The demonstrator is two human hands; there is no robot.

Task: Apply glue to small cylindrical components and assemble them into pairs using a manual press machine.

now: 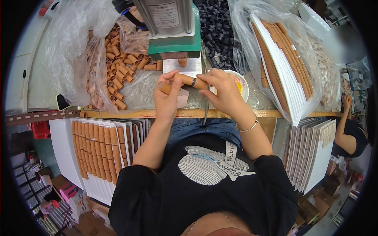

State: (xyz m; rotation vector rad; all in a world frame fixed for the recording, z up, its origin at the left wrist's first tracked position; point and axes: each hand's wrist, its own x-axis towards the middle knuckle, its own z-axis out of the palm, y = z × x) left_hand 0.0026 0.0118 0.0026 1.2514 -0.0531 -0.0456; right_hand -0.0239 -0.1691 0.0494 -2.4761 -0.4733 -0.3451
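Observation:
In front of the press, my left hand [167,96] is closed around a brown tube [184,79]. A second short brown tube [164,87] is tucked in the same hand's palm. My right hand [225,91] pinches another brown tube piece [201,84], in line with the first one. Between these two pieces shows a black ring [194,82], so they meet end to end there. Beyond my hands, a small brown part [182,62] stands on the metal plate [169,64] under the press.
A press with a green block [173,50] rises ahead. Loose brown tubes [118,74] lie left; black fittings [214,31] lie behind right. A white bowl [245,88] sits beside my right hand. Foam trays [100,185] stand below the bench edge [138,114]. Another person [349,133] works far right.

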